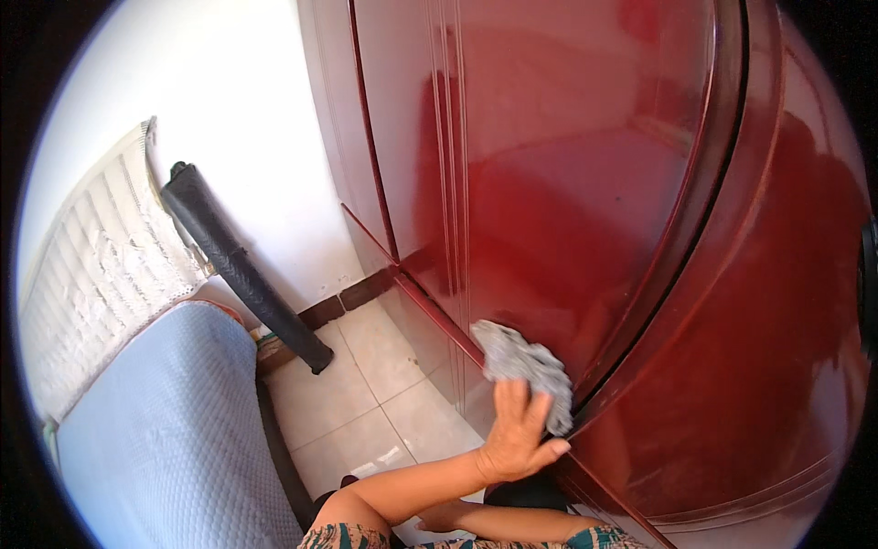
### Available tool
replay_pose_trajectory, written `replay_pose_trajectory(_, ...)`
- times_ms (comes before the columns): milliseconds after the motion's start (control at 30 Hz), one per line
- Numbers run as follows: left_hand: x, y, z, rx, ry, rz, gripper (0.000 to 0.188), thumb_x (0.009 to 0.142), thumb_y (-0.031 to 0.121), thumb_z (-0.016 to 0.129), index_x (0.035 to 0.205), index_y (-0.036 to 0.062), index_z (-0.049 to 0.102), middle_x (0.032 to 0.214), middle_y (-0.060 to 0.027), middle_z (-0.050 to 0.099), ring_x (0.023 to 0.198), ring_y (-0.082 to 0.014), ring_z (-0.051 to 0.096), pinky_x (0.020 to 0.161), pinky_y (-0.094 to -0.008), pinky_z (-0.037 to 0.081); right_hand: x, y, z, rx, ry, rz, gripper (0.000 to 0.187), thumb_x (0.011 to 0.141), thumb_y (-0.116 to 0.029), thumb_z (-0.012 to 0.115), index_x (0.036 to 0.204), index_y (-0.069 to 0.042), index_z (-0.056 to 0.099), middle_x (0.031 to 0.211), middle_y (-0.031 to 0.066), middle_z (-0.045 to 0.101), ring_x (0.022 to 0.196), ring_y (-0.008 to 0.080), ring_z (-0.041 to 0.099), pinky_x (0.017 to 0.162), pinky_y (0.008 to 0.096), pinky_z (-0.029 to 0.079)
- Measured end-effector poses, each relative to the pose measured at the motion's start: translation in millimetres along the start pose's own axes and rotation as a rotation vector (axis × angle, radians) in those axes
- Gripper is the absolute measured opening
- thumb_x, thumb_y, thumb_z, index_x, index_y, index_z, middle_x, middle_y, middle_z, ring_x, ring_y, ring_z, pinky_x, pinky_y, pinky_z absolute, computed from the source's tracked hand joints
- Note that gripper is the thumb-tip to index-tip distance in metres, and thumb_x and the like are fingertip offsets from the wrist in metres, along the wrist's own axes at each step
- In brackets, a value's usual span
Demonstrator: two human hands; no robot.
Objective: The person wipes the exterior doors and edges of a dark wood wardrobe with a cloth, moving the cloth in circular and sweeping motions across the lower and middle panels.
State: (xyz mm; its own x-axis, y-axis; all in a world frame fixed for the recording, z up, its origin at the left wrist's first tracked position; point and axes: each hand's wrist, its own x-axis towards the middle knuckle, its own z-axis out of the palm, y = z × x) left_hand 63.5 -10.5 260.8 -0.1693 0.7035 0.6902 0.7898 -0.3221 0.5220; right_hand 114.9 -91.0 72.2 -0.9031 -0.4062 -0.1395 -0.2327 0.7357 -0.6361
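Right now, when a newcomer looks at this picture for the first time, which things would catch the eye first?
Probably the glossy dark-red cabinet, which fills most of the right side. Below the picture's centre, the left hand touches a crumpled grey cloth against it. On the left, a long black object slants before the white wall, near a light-blue quilted cover.

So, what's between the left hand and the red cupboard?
A crumpled grey cloth lies between the left hand and the red cupboard, as the head view shows.

Bright light bleaches the wall [238, 101], reflections cover the glossy cabinet [567, 192], and outer edges bow.
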Motion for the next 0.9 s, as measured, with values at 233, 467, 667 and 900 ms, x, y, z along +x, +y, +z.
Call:
replay_pose_trajectory(233,38.3,-5.8,-31.4,0.347,0.029,0.193,0.068,0.079,0.050,0.057,0.126,0.0029,0.044,0.116,-0.0209,0.038,0.115,-0.0479,0.033,0.102,-0.0650,0.014,12.3,-9.1,-17.6,0.039,-0.294,0.139,0.047,0.084,-0.032,0.055,0.118,0.000,0.048,0.113,0.0235,0.056,0.109,0.0382,0.052,0.093,0.0451,0.041)
replay_pose_trajectory(467,129.1,-74.6,-95.9,-0.003,0.549,-0.151,0.066,0.095,0.038,0.034,0.145,0.0046,0.007,0.152,-0.0181,-0.001,0.140,-0.0305,-0.003,0.112,-0.0401,0.002,3.7,-8.6,-28.6,0.065,-0.288,0.166,0.038,0.084,-0.032,0.053,0.108,-0.002,0.052,0.103,0.0211,0.060,0.101,0.0370,0.056,0.085,0.0461,0.044)
replay_pose_trajectory(667,136.9,-138.1,-144.8,-0.598,0.551,-0.546,0.079,0.092,0.057,0.033,0.146,0.0105,-0.001,0.152,-0.0136,-0.003,0.140,-0.0269,0.001,0.113,-0.0399,0.005,5.9,-23.6,-41.9,0.104,-0.289,0.151,0.040,0.084,-0.034,0.052,0.108,-0.002,0.053,0.106,0.0217,0.060,0.102,0.0375,0.057,0.085,0.0475,0.045)
replay_pose_trajectory(900,106.5,-24.6,-72.7,0.169,0.419,0.071,0.082,0.089,0.048,0.046,0.145,0.0017,0.008,0.150,-0.0227,0.001,0.138,-0.0406,-0.002,0.110,-0.0512,0.004,10.4,-12.9,-29.5,0.098,-0.272,0.208,0.041,0.084,-0.035,0.050,0.106,-0.001,0.054,0.109,0.0212,0.059,0.103,0.0372,0.057,0.085,0.0474,0.045)
